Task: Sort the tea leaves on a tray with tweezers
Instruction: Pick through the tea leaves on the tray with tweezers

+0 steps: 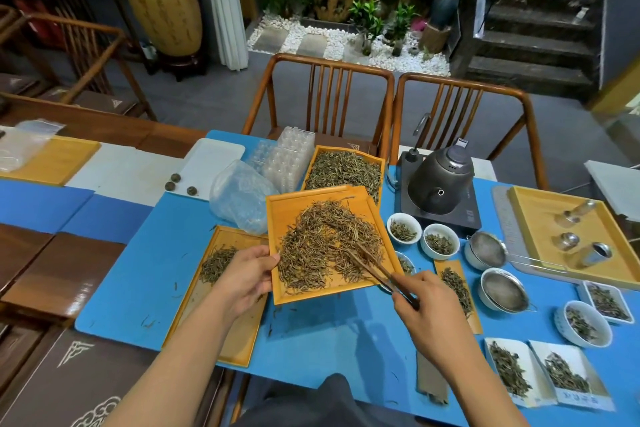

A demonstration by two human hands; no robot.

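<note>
Tea leaves (325,246), dry and brown, lie heaped in an orange square wooden tray (287,204) whose left edge the left hand (247,274) grips, lifting it tilted over a flat wooden tray (239,333) with a small pile of leaves. Right of it, the right hand (420,302) pinches brown wooden tweezers (372,265), tips in the leaves. Small white cups (403,227) of leaves crowd the blue bench (145,263) near the tray's right edge.

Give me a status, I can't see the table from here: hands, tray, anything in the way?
Left hand grips tray edge. Right hand pinches tweezers, tips in tea leaves. Nothing blocking.
</note>
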